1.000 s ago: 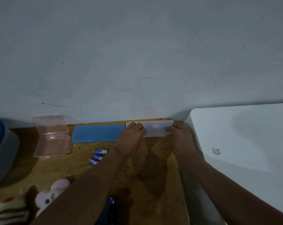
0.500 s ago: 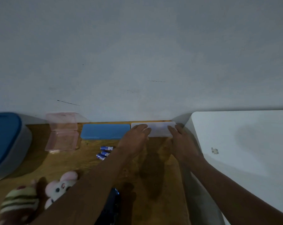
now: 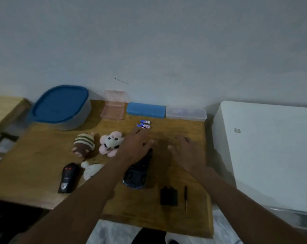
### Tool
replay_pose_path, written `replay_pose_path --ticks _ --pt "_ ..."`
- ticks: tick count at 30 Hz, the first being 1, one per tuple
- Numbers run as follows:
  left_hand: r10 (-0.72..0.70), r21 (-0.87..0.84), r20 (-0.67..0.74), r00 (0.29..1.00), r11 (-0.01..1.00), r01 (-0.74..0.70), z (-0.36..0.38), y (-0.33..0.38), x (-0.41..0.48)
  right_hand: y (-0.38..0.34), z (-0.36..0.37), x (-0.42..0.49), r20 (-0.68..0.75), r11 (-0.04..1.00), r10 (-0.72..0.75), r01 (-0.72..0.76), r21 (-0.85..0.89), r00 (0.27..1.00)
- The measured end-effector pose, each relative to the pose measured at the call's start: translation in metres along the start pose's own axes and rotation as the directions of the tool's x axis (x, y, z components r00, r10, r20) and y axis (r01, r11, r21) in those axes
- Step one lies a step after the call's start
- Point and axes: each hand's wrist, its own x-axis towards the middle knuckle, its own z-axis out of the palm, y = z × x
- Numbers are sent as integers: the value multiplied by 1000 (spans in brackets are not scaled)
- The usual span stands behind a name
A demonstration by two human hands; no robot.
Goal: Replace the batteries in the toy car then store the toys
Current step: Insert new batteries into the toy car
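A dark blue toy car [image 3: 137,173] lies on the wooden table [image 3: 43,161], partly under my left forearm. My left hand [image 3: 135,145] hovers open just above its front end, holding nothing. My right hand [image 3: 186,154] is open too, fingers spread, to the right of the car. Three blue batteries [image 3: 144,124] lie just beyond my left fingertips. A black battery cover [image 3: 168,196] and a thin screwdriver [image 3: 185,197] rest near the table's front edge. A black remote [image 3: 68,177] lies at the left.
Along the wall stand a grey tub with a blue lid [image 3: 61,106], an open pink case [image 3: 114,110], a blue box [image 3: 145,110] and a clear white box [image 3: 186,114]. Three plush toys [image 3: 110,143] lie left of the car. A white cabinet [image 3: 265,147] borders the table's right side.
Both hands have let go of the clear white box at the wall and pulled back toward the car. The view has tilted down, showing the whole table.
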Motion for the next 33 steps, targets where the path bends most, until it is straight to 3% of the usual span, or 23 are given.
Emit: replay_pose_path --ticks 5,9,12,16,22,26,33 --pt "-241 -99 85 967 963 249 -14 -19 -46 -24 26 -30 100 999 12 -16 31 995" --pt "-288 -247 232 929 906 342 -17 -35 -61 -39 44 -34 147 985 91 -111 134 985" --pt "-261 -389 340 904 836 388 -13 -43 -61 -46 53 -31 171 957 167 -201 210 971" --pt "-113 -501 459 881 787 361 -6 -53 -55 -52 67 -27 205 865 259 -321 385 944" --pt "15 -635 545 838 661 400 -1 -69 -45 -58 75 -23 236 749 371 -439 497 898" --pt "97 -681 605 791 579 450 4 -74 -41 -63 75 -22 178 763 385 -421 490 906" --pt "66 -677 667 742 470 567 -19 -68 -21 -78 52 -10 142 719 409 -415 557 901"
